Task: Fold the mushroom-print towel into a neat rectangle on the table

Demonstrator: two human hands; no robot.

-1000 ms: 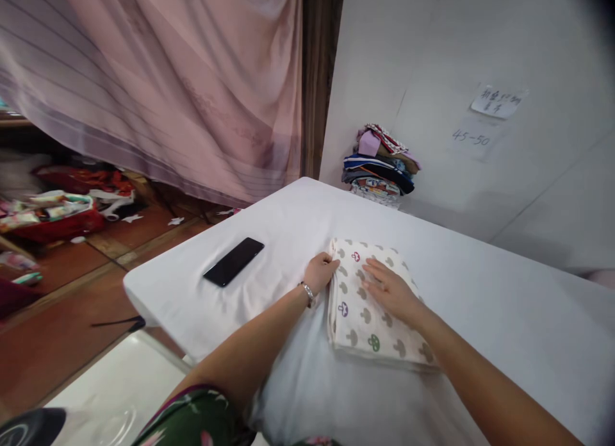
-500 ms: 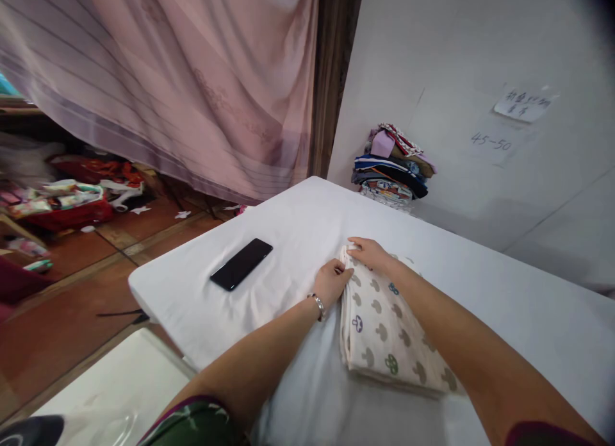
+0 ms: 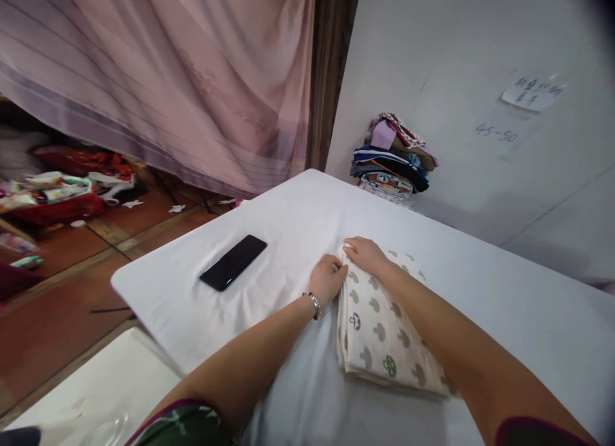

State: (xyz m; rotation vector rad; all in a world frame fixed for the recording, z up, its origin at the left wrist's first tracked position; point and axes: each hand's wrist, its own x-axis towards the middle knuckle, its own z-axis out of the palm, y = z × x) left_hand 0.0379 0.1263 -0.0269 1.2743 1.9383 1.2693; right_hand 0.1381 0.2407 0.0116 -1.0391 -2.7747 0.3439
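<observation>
A folded cream cloth (image 3: 379, 330) printed with grey mushrooms, plus a few coloured ones, lies on the white-covered table. My left hand (image 3: 328, 276), with a silver bracelet at the wrist, is closed with its fingertips pinching the cloth's left edge near the far end. Just beyond it, my right hand (image 3: 365, 254) has its fingers curled over the far left corner of the same cloth. My right forearm crosses above the cloth and hides part of its right side.
A black phone (image 3: 234, 262) lies left on the white tabletop (image 3: 298, 209). Folded clothes (image 3: 391, 154) are stacked by the wall beyond the far edge. A pink curtain (image 3: 230, 81) hangs behind. A white surface (image 3: 106, 382) is at lower left; a red bin (image 3: 52, 209) stands on the floor.
My right hand's fingers have come down and closed on the cloth's far left corner. My left hand keeps its pinch. The whole view has shifted slightly.
</observation>
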